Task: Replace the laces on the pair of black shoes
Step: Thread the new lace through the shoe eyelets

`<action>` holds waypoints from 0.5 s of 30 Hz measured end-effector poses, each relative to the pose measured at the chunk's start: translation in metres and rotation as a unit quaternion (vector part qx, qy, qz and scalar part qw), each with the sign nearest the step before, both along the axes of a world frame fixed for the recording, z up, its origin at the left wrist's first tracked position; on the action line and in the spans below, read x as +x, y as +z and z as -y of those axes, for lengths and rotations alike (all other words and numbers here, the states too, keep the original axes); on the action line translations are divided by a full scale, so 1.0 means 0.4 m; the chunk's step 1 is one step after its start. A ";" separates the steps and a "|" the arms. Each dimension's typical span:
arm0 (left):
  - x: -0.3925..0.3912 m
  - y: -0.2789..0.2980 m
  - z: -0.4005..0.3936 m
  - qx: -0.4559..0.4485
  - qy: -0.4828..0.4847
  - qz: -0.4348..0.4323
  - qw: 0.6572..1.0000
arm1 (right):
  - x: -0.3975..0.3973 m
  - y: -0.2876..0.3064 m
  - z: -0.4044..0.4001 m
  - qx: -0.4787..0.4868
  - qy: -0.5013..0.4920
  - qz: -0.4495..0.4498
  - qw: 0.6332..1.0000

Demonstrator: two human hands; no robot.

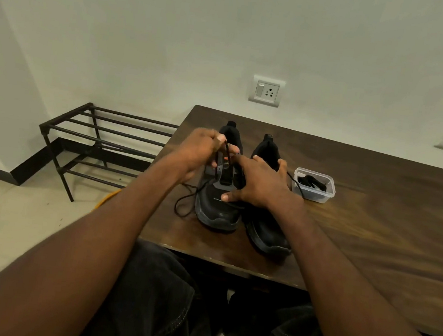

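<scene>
Two black shoes stand side by side on the dark wooden table (pixel 374 228), toes toward me. My left hand (pixel 200 151) pinches a black lace (pixel 227 154) and holds it up above the eyelets of the left shoe (pixel 217 206). My right hand (pixel 263 184) rests spread across both shoes, thumb on the left shoe's vamp, fingers over the collar of the right shoe (pixel 268 229). The loose end of a lace (pixel 182 202) loops on the table to the left of the left shoe. Another thin lace runs out from under my right hand toward the right.
A small clear plastic container (pixel 314 185) with dark laces inside sits just right of the shoes. A black metal shoe rack (pixel 93 138) stands on the floor to the left. Two wall sockets are on the wall behind. My knees are under the table's near edge.
</scene>
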State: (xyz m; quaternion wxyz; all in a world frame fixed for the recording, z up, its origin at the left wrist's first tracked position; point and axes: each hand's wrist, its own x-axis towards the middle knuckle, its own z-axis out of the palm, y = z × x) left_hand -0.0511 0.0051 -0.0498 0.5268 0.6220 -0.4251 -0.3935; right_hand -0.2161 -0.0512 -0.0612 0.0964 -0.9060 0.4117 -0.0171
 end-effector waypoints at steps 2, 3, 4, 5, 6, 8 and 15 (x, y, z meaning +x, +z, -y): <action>-0.001 -0.008 -0.006 0.003 0.007 -0.019 1.000 | -0.002 -0.001 0.002 0.003 0.002 0.001 1.000; -0.002 -0.015 -0.006 0.014 0.018 0.000 1.000 | 0.000 0.000 0.002 0.001 0.001 0.003 1.000; -0.003 -0.025 -0.002 0.026 0.029 0.028 0.999 | 0.000 -0.001 0.001 -0.002 -0.001 0.004 1.000; -0.005 -0.034 0.003 0.037 0.033 0.070 0.996 | 0.000 -0.001 0.000 -0.003 -0.003 0.003 1.000; -0.006 -0.042 0.007 0.046 0.029 0.127 0.990 | 0.000 -0.001 -0.002 -0.004 -0.005 0.003 1.000; -0.010 -0.055 0.009 0.065 -0.018 0.236 0.969 | 0.000 -0.003 -0.001 0.000 -0.006 0.004 1.000; -0.010 -0.059 0.011 0.092 -0.039 0.329 0.939 | 0.000 0.004 -0.005 0.005 -0.014 -0.004 1.000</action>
